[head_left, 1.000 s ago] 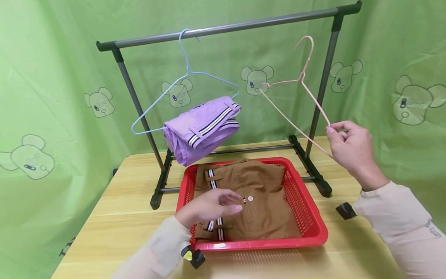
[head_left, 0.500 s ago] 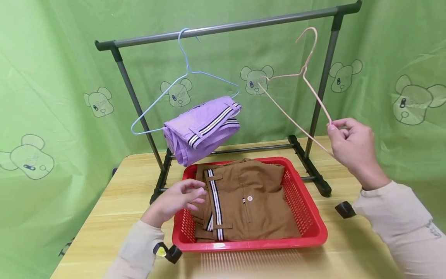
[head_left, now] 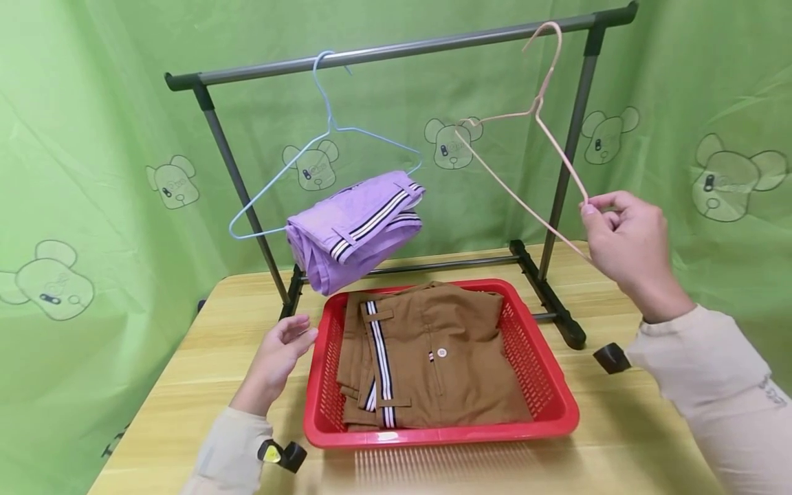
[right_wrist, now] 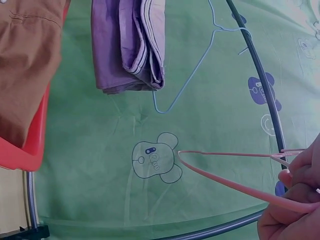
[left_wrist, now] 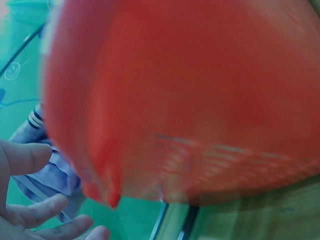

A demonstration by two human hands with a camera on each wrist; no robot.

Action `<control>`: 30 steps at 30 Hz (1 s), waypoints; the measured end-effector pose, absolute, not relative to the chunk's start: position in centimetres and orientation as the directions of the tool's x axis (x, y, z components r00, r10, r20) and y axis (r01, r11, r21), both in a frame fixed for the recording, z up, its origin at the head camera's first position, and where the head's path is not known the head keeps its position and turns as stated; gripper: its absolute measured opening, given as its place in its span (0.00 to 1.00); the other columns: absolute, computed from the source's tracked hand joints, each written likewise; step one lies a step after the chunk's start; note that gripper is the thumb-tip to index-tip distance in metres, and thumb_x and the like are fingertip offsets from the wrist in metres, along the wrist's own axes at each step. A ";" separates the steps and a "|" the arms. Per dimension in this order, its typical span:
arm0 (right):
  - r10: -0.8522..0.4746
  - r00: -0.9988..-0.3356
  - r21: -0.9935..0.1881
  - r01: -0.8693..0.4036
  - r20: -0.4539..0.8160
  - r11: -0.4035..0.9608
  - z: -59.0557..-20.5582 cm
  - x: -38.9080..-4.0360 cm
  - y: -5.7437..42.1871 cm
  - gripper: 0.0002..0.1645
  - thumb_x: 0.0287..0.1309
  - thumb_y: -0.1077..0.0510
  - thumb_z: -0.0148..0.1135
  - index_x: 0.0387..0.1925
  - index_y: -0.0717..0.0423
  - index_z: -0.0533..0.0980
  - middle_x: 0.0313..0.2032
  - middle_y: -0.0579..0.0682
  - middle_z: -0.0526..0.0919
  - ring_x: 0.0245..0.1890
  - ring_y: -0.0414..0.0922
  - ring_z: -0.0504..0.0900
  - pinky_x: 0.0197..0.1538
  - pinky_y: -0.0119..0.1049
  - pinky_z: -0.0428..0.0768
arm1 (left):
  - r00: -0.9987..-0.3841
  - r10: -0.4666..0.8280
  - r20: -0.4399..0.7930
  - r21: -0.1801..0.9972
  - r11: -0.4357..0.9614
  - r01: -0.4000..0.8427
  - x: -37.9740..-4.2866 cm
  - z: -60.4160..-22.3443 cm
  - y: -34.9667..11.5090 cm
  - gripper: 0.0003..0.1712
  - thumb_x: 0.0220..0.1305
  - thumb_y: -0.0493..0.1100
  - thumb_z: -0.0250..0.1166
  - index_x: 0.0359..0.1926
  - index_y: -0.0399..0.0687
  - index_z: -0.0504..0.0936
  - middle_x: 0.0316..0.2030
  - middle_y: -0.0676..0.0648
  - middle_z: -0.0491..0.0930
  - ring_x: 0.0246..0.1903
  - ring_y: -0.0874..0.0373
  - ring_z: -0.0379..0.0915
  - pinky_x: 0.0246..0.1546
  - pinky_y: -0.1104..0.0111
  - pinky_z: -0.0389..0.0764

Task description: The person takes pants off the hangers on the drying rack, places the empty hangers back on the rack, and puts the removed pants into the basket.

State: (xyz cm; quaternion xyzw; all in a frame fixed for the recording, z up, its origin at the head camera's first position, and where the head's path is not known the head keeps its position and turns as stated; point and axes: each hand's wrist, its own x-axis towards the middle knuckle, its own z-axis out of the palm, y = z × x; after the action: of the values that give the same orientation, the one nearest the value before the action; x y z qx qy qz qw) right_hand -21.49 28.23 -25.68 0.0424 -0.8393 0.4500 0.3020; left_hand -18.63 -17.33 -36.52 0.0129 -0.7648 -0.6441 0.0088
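Observation:
My right hand [head_left: 628, 247] pinches a bare pink wire hanger [head_left: 564, 157] near its right-hand corner. In the head view the hanger's hook overlaps the rail's right part. The left hand [head_left: 277, 357] is beside the left rim of the red basket [head_left: 445, 434], fingers loosely bent and holding nothing; in the left wrist view its fingers [left_wrist: 50, 207] are apart. Folded brown pants [head_left: 464, 371] with a striped waistband lie in the basket. Folded purple pants [head_left: 346, 220] hang over the lower bar of a blue hanger [head_left: 281, 172], hooked on the rail.
A dark metal garment rack [head_left: 433, 45] stands on the wooden table [head_left: 204, 364] behind the basket. Its black right foot [head_left: 547, 295] lies close to the basket's right side. A green curtain [head_left: 86, 172] printed with bear faces surrounds the table.
The left hand has moved from above the brown pants leftward out past the basket's rim. The right hand has raised the pink hanger, its hook coming up level with the rail.

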 end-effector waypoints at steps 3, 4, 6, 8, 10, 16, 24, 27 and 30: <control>0.201 -0.812 -0.732 -0.350 0.549 0.584 -25.2 -21.7 28.2 0.09 0.69 0.56 0.52 0.41 0.58 0.76 0.14 0.46 0.69 0.13 0.39 0.62 0.12 0.30 0.59 | -0.999 -0.025 -0.027 0.986 0.164 -0.031 -18.4 -37.3 -17.5 0.30 0.68 0.33 0.57 0.67 0.28 0.58 0.64 0.28 0.61 0.65 0.38 0.58 0.64 0.51 0.62; 0.202 -0.812 -0.732 -0.347 0.547 0.587 -25.0 -21.8 28.2 0.10 0.69 0.56 0.52 0.42 0.58 0.76 0.14 0.45 0.69 0.13 0.39 0.62 0.12 0.30 0.59 | -0.999 -0.018 -0.035 0.986 0.164 -0.037 -18.4 -37.6 -17.5 0.31 0.68 0.33 0.57 0.67 0.29 0.57 0.64 0.28 0.61 0.65 0.37 0.59 0.64 0.51 0.63; 0.203 -0.817 -0.732 -0.336 0.539 0.593 -24.7 -21.9 28.1 0.11 0.69 0.56 0.52 0.43 0.59 0.76 0.14 0.45 0.69 0.13 0.39 0.62 0.12 0.31 0.59 | -0.999 0.003 -0.050 0.986 0.161 -0.049 -18.3 -38.1 -17.5 0.33 0.68 0.34 0.58 0.69 0.30 0.55 0.65 0.27 0.61 0.64 0.36 0.60 0.62 0.52 0.66; 0.203 -0.826 -0.733 -0.319 0.526 0.601 -24.3 -22.0 28.1 0.14 0.69 0.54 0.52 0.45 0.61 0.76 0.15 0.45 0.69 0.13 0.39 0.63 0.13 0.31 0.60 | -0.998 0.012 -0.066 0.984 0.167 -0.063 -18.2 -38.6 -17.4 0.35 0.67 0.34 0.59 0.70 0.32 0.54 0.64 0.27 0.62 0.63 0.35 0.62 0.59 0.53 0.70; 0.201 -0.834 -0.733 -0.306 0.514 0.608 -24.0 -22.1 28.0 0.16 0.70 0.53 0.52 0.47 0.62 0.75 0.15 0.45 0.70 0.14 0.40 0.64 0.13 0.31 0.61 | -0.996 0.019 -0.082 0.982 0.171 -0.077 -18.1 -38.9 -17.3 0.37 0.67 0.34 0.60 0.71 0.34 0.53 0.64 0.28 0.62 0.61 0.34 0.64 0.54 0.54 0.75; 0.204 -0.842 -0.751 -0.304 0.500 0.585 -23.1 -22.2 27.6 0.15 0.70 0.54 0.52 0.47 0.61 0.75 0.16 0.45 0.70 0.14 0.39 0.64 0.12 0.31 0.61 | -0.988 0.038 -0.150 0.981 0.129 -0.144 -18.0 -39.5 -17.1 0.41 0.64 0.32 0.62 0.73 0.46 0.53 0.60 0.29 0.65 0.50 0.38 0.75 0.42 0.52 0.82; 0.196 -0.859 -0.772 -0.295 0.472 0.564 -22.3 -22.8 27.4 0.15 0.70 0.53 0.51 0.49 0.59 0.75 0.18 0.45 0.71 0.14 0.40 0.63 0.12 0.32 0.60 | -0.991 0.016 -0.136 0.988 0.070 -0.134 -18.1 -40.6 -16.4 0.42 0.60 0.27 0.56 0.73 0.51 0.53 0.54 0.28 0.69 0.40 0.43 0.79 0.37 0.51 0.83; 0.191 -0.869 -0.788 -0.295 0.457 0.541 -22.2 -23.0 27.4 0.15 0.70 0.54 0.51 0.49 0.59 0.74 0.18 0.45 0.71 0.14 0.39 0.64 0.12 0.31 0.61 | -0.993 0.006 -0.121 0.992 0.041 -0.121 -18.1 -40.8 -16.1 0.42 0.59 0.27 0.54 0.73 0.53 0.53 0.54 0.28 0.69 0.40 0.44 0.78 0.37 0.52 0.82; 0.190 -0.875 -0.801 -0.294 0.445 0.522 -22.1 -23.3 27.4 0.13 0.70 0.54 0.51 0.49 0.57 0.74 0.18 0.44 0.72 0.13 0.39 0.64 0.11 0.31 0.61 | -0.993 -0.009 -0.115 0.993 0.019 -0.115 -18.0 -41.1 -15.8 0.42 0.59 0.27 0.52 0.73 0.54 0.53 0.54 0.29 0.68 0.40 0.45 0.77 0.37 0.55 0.82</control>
State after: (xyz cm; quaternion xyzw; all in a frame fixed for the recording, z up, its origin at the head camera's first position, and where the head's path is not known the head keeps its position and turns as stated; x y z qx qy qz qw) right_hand -23.25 27.39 -22.13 0.0309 -0.8365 0.4877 0.2481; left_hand -18.05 -15.84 -41.06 0.0436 -0.7128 -0.6990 -0.0379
